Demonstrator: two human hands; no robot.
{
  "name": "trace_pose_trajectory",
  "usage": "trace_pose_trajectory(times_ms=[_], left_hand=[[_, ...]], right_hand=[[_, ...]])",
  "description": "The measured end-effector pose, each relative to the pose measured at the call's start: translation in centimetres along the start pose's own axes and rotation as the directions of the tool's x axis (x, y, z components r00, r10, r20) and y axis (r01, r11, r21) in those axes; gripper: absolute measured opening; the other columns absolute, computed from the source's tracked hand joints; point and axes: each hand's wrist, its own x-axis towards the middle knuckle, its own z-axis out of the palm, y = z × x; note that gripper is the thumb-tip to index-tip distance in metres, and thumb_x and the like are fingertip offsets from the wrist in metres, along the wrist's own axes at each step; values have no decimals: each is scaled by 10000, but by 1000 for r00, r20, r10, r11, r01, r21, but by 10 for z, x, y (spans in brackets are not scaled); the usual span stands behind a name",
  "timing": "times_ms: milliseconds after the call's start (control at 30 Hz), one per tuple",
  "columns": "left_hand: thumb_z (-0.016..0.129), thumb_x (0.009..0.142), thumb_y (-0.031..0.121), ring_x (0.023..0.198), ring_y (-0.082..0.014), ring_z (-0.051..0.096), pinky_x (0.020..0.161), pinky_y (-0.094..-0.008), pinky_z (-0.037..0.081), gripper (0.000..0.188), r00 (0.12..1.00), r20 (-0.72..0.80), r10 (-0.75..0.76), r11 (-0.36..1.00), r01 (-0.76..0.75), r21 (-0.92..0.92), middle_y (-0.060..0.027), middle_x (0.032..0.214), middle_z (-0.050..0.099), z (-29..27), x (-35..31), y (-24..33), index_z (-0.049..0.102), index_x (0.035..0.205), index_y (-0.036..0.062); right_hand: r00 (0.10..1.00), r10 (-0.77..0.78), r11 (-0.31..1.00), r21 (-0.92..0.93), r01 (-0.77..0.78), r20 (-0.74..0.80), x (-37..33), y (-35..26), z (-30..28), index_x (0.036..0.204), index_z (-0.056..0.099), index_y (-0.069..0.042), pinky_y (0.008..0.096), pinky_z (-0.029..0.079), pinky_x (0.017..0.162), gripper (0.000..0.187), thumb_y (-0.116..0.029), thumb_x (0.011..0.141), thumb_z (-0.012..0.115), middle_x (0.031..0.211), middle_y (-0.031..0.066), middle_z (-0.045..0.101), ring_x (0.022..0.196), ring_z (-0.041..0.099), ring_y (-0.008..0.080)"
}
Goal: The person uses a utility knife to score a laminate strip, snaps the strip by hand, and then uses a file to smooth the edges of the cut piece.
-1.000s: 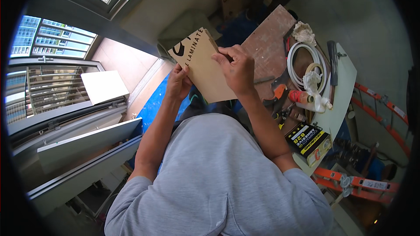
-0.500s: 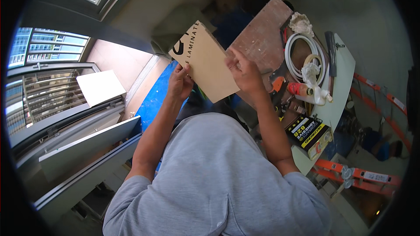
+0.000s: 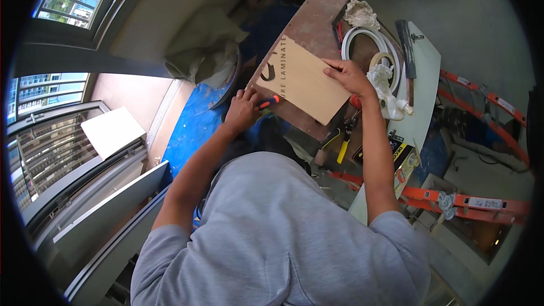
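Panel (image 3: 309, 82) now over plank (image 3: 317, 17); underside hidden

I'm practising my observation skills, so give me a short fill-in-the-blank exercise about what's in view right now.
1. The printing on the tan panel is coloured ____.
2. Of the left hand and the right hand, the one nearer the coil is the ____.
3. The floor sheet left of the person is ____.
4. The person's shirt is ____.

Missing words: black; right; blue; grey.
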Motion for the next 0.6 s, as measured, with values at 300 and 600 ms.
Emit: trace_pose_trajectory(times_ms=[300,600], left_hand=[[743,854,180,1136,-351,608,918,-443,512,442,998,20,64,995,-63,-77,-175,1182,590,31,24,-4,607,1254,51],[628,1035,280,611,-107,595,536,-267,418,255,849,256,-462,99,336,-936,-11,769,574,-41,-99,-65,596,1168,64]], right_hand=[[946,87,939,-344,28,314,19,-48,-62,1367,676,-73,285,510,930,445,-150,933,738,1168,87,784,986,689,117],[703,293,848,-516,122,648,138,-54,-34,1335,692,-38,336,534,923,438,-207,936,752,1158,76,780,1018,693,149]])
